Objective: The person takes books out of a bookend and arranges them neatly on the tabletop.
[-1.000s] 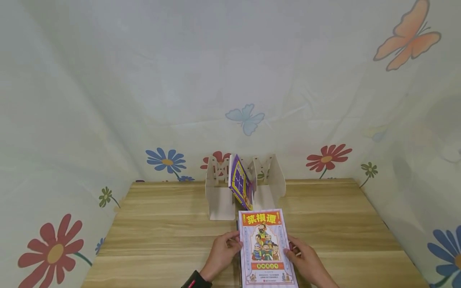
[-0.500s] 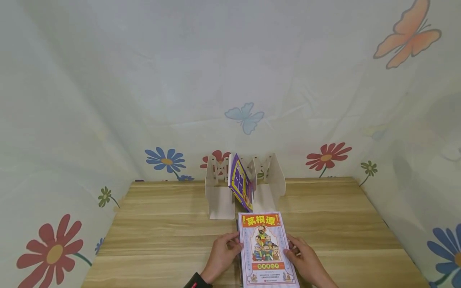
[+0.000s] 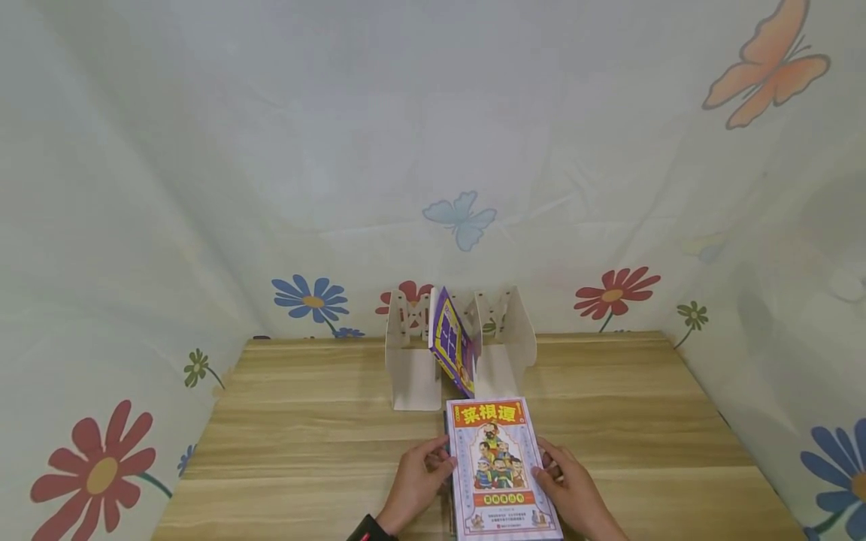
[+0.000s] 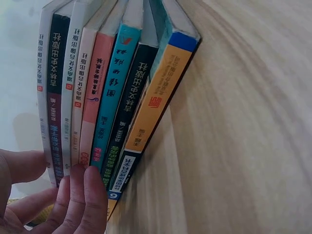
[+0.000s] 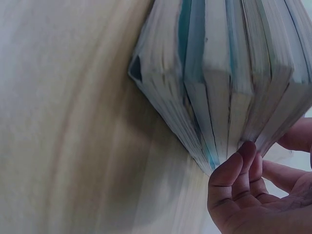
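A stack of books (image 4: 112, 97) lies flat on the table in front of me, on top a lilac book (image 3: 490, 507) with a red title band and cartoon figures. At its left side my left hand (image 3: 414, 481) holds the spines, its fingertips bent against them in the left wrist view. My right hand (image 3: 571, 485) holds the opposite side, thumb at the top cover's edge. In the right wrist view its curled fingers (image 5: 226, 173) touch the page edges. The bottom book (image 4: 163, 92) has an orange and blue spine. Other covers are hidden under the top one.
Behind the stack stands a cream folding book rack (image 3: 416, 379) with upright dividers. A purple and yellow book (image 3: 452, 346) leans tilted in its middle slot. Wood-grain tabletop (image 3: 318, 443) spreads to both sides, with a flower-printed curtain (image 3: 338, 150) around the back and sides.
The top book has slid slightly toward me and its far edge sits a little lower in view. Both hands stay at the stack's sides, almost still.
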`<state>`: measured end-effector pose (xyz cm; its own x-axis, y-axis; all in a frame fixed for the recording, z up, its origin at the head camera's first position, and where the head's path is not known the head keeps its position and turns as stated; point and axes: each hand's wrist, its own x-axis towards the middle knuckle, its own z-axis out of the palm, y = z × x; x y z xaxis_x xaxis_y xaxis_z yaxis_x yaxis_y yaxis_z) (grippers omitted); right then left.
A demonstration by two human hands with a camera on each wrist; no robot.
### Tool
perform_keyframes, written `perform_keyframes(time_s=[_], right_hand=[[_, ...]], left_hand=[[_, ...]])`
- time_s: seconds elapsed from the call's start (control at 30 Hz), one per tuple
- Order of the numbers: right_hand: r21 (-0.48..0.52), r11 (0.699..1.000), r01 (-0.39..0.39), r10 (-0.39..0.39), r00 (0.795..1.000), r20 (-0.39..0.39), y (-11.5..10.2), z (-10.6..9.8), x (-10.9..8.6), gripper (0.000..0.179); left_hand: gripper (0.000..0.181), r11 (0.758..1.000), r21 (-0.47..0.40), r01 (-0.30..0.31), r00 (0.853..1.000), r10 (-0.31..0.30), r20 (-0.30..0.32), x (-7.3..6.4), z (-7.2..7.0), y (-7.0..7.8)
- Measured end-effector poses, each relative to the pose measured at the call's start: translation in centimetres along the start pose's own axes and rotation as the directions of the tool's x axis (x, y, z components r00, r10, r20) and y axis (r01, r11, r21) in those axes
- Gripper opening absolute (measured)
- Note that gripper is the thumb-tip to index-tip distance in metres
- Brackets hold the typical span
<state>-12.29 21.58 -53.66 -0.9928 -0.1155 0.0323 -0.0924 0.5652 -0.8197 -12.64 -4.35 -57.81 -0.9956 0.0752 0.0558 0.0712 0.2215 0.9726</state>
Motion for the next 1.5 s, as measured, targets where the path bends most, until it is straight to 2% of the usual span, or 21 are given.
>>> perform_keyframes(time_s=[0.17, 0.3, 0.4, 0.5, 0.63, 0.7, 0.83, 0.9, 1.03, 1.13, 1.5], right_hand=[[0.011, 1.0, 0.013, -0.012, 1.0, -0.023, 0.1, 0.2, 0.0, 0.045], [0.07, 0.997, -0.022, 0.023, 0.999, -0.023, 0.0, 0.2, -0.3, 0.046], [0.103, 0.993, -0.063, 0.064, 0.998, -0.011, 0.0, 0.1, -0.4, 0.047], [0.097, 0.993, -0.072, 0.073, 0.997, -0.005, 0.0, -0.2, -0.4, 0.049], [0.023, 1.0, -0.005, 0.006, 0.999, -0.036, -0.1, -0.6, -0.4, 0.052], [-0.035, 0.999, 0.029, -0.031, 0.998, -0.052, -0.4, -0.9, -0.3, 0.054], [-0.129, 0.987, 0.095, -0.099, 0.995, -0.031, -1.2, -1.5, -0.1, 0.06], [-0.152, 0.978, 0.143, -0.146, 0.989, -0.006, -1.6, -1.7, 0.0, 0.064], [-0.175, 0.951, 0.254, -0.253, 0.967, 0.032, -2.2, -2.0, 0.2, 0.071], [-0.18, 0.94, 0.288, -0.283, 0.958, 0.057, -2.6, -2.1, 0.3, 0.074], [-0.185, 0.926, 0.328, -0.32, 0.944, 0.075, -3.6, -2.3, 1.2, 0.074]], left_hand=[[0.045, 1.0, -0.007, -0.003, 1.0, 0.003, -0.003, 0.2, 0.0, 0.0], [0.046, 1.0, -0.004, 0.019, 1.0, -0.019, -0.001, 0.1, 0.0, 0.1], [0.047, 1.0, 0.029, -0.009, 1.0, 0.009, -0.009, -0.1, -0.1, 0.4], [0.049, 0.996, 0.065, -0.054, 0.998, 0.055, -0.018, -0.5, -0.4, 1.0], [0.057, 0.991, 0.12, -0.062, 0.998, 0.063, 0.0, -1.0, -0.9, 1.8], [0.061, 0.981, 0.179, -0.071, 0.997, 0.072, 0.002, -1.2, -1.1, 2.3], [0.07, 0.952, 0.292, -0.096, 0.995, 0.102, -0.003, -1.5, -1.4, 3.3], [0.073, 0.942, 0.317, -0.11, 0.993, 0.115, 0.004, -1.6, -1.5, 3.7], [0.077, 0.92, 0.349, -0.179, 0.983, 0.181, 0.027, -1.5, -1.7, 4.0], [0.078, 0.905, 0.36, -0.225, 0.973, 0.228, 0.036, -1.1, -2.0, 4.1], [0.078, 0.911, 0.331, -0.246, 0.967, 0.252, 0.027, 1.0, -2.5, 6.4]])
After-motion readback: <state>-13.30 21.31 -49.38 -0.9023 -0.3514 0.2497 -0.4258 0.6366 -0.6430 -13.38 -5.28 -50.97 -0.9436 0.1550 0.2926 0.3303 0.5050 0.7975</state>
